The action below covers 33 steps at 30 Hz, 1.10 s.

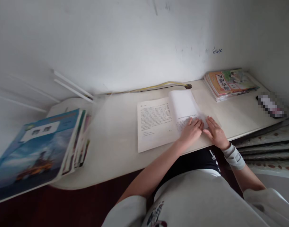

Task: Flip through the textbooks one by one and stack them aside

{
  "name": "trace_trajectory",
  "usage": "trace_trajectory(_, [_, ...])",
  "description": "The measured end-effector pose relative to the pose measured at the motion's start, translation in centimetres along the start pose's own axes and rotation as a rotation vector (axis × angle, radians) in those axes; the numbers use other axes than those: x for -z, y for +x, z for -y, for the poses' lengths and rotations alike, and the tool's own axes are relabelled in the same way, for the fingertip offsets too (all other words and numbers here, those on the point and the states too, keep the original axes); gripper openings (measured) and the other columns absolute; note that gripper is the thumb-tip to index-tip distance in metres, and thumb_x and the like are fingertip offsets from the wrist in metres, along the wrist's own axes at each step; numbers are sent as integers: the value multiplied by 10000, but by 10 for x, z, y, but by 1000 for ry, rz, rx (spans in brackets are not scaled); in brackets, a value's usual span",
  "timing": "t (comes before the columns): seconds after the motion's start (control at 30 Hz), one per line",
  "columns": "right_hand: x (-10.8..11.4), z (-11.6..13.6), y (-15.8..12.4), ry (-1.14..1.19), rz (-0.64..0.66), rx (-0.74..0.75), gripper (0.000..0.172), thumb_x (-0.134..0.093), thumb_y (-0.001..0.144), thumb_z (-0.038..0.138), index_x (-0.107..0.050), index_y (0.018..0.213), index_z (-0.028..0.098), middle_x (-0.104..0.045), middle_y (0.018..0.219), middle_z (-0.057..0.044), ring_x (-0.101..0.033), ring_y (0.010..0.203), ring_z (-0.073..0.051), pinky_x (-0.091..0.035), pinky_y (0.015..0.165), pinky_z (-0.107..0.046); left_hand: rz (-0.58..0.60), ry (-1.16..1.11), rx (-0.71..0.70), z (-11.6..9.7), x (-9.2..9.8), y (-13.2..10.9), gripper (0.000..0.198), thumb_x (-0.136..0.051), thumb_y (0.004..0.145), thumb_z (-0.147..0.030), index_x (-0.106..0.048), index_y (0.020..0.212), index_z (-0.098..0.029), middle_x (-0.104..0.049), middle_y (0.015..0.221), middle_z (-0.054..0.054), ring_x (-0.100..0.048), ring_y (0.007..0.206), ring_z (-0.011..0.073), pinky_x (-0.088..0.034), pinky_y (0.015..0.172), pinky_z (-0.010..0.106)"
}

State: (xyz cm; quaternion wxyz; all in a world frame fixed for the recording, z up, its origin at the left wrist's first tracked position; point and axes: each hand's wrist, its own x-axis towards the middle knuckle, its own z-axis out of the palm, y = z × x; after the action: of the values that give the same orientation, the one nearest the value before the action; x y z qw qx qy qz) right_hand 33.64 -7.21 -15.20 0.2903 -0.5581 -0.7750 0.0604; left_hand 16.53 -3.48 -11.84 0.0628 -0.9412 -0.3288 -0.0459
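An open book [153, 124] lies on the white desk in front of me, its left page covered with printed text. The right-hand page [183, 102] curves up from the spine and is mostly blank, with a line of print low on it. My left hand [192, 130] rests flat on the lower part of that page, fingers stretched out. Beside it, at the page's right edge, my right hand [215, 131] lies with its fingers extended and a pale band around the wrist. The two hands are close together, and neither grips anything that I can see.
A stack of books with a blue cover [43, 148] stands at the left. Workbooks [231, 82] are piled at the back right, near a phone-like object [272, 105] that is partly blurred. A yellow cable [158, 85] runs along the wall to a desk hole [188, 86].
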Motion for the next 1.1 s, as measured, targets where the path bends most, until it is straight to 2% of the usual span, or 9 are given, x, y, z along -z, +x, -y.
trace_trajectory(0.17, [-3,1,0,-53,35,-15,726,-293,907,578,-311,1425,71,-422,1399,-231,-306,1359,-315,-343,1060,-529,-12,-27,-27,-5,5,-4,322,-377,947,-185,-558,1203,-109,-602,1243,118,-508,1202,220,-351,1028,402])
trace_trajectory(0.27, [-3,0,0,-39,26,-29,730,-267,913,575,-316,1418,50,-421,1395,-244,-308,1359,-312,-341,1063,-520,-4,-49,-39,-7,11,-4,324,-365,951,-184,-566,1187,-89,-621,1212,120,-523,1185,225,-363,1014,390])
trace_trajectory(0.37, [-2,0,0,-24,25,-31,728,-247,921,564,-343,1398,24,-421,1390,-257,-306,1359,-312,-333,1072,-510,3,-81,-37,-9,9,1,327,-367,951,-183,-558,1194,-76,-624,1205,128,-532,1175,221,-365,1014,385])
trace_trajectory(0.53, [0,-2,-1,2,29,-18,698,-242,932,539,-332,1407,37,-404,1406,-247,-314,1357,-300,-326,1078,-507,-22,-111,-50,-13,-2,10,378,-378,946,-188,-478,1299,-97,-531,1334,140,-465,1258,208,-335,1054,368])
trace_trajectory(0.67, [1,-4,-2,34,25,-16,667,-266,935,520,-263,1448,92,-403,1418,-217,-307,1364,-283,-341,1070,-516,-5,-125,-107,-11,3,11,409,-308,964,-203,-449,1333,-98,-477,1391,117,-416,1301,185,-310,1090,335])
trace_trajectory(0.77, [0,-4,-2,35,8,-19,672,-281,930,524,-261,1449,98,-407,1417,-214,-313,1361,-287,-350,1066,-515,-20,-82,-65,-10,11,2,425,-275,963,-205,-448,1341,-118,-444,1418,118,-332,1355,240,-268,1116,453])
trace_trajectory(0.87, [-3,-2,-2,12,-15,-37,685,-279,925,538,-296,1431,76,-422,1400,-228,-316,1358,-297,-350,1065,-515,-25,-19,147,-10,16,-13,435,-274,943,-174,-462,1328,-100,-400,1439,161,-268,1371,341,-261,1071,606])
trace_trajectory(0.97, [-6,-1,-2,-18,-18,-52,708,-277,923,544,-337,1400,25,-430,1381,-259,-320,1352,-313,-337,1071,-515,12,-1,311,-11,15,-25,441,-286,920,-133,-470,1319,-97,-381,1443,189,-279,1352,396,-320,1002,661])
trace_trajectory(1.1, [-6,-3,-2,-17,-5,-43,719,-277,920,551,-338,1395,15,-425,1382,-265,-329,1348,-314,-333,1073,-512,51,-24,255,-10,17,-25,436,-275,926,-131,-472,1314,-108,-413,1427,174,-294,1348,387,-355,975,664])
